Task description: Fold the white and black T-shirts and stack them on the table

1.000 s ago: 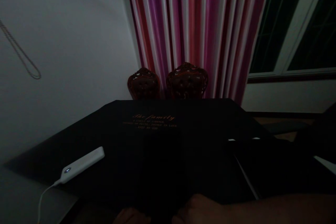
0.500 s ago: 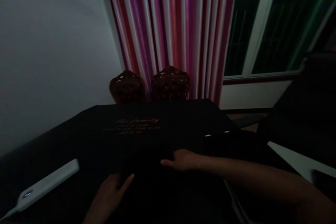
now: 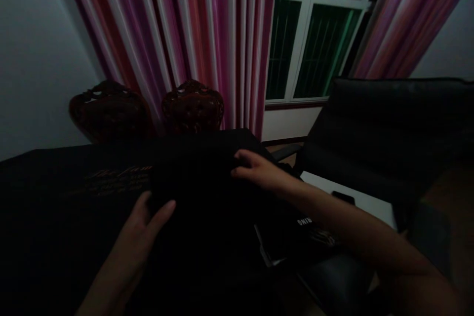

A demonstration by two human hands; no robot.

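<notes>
A very dark black item (image 3: 196,192), its kind lost in the gloom, is between my two hands above the black-covered table. My left hand (image 3: 142,227) is at its left edge, thumb on the near face and fingers partly hidden behind. My right hand (image 3: 257,170) is at its upper right side, thumb and fingers curled around the edge. Gold lettering (image 3: 118,177) on the table cover is partly blocked by the item. Under my right forearm lies a black thing with white lettering (image 3: 305,221) and a pale edge (image 3: 266,252).
Two carved wooden chairs (image 3: 194,106) stand behind the table, before a striped curtain (image 3: 203,24). At the right are a black padded chair (image 3: 385,128) and a white surface (image 3: 374,207) with a dark flat object (image 3: 343,197) on it. A barred window (image 3: 314,44) is behind.
My view has turned right. Both hands have come up with the black item, which now covers part of the gold lettering. The white power strip at the left has left the view.
</notes>
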